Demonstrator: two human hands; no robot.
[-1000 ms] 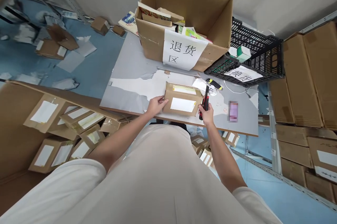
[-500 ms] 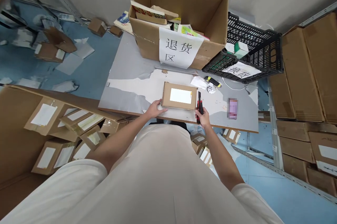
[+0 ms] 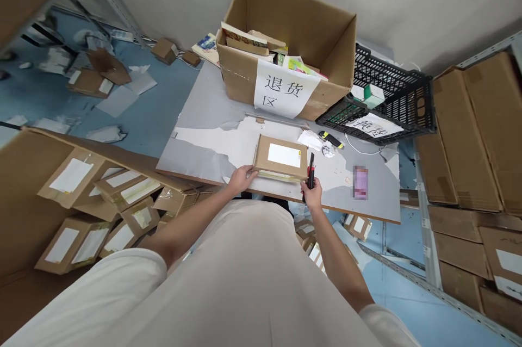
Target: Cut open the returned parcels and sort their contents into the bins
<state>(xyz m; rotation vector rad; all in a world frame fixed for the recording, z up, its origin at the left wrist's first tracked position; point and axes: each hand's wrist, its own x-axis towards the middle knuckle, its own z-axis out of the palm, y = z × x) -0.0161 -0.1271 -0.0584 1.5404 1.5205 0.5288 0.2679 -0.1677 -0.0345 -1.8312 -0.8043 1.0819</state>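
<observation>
A small cardboard box (image 3: 264, 166) with a white label sits on the worktable in front of me. Its front side, with a strip of tape along it, faces me. My left hand (image 3: 243, 177) grips the box's near left corner, fingers close together. In my right hand (image 3: 312, 194) is a red and black utility knife (image 3: 311, 174), its blade end pointing away from me. The fingertips of that hand also touch the box's near right corner.
Behind the box on the table (image 3: 199, 110) stand a large open carton (image 3: 236, 72) of books and a black plastic crate (image 3: 408, 113). A yellow and black cutter (image 3: 331, 139) lies near crumpled paper (image 3: 328, 149). Boxes (image 3: 134, 186) fill a big carton at left.
My left fingers have closed onto the box corner. The box's front side now shows more, as if tipped up slightly. The whole view has shifted a little downward.
</observation>
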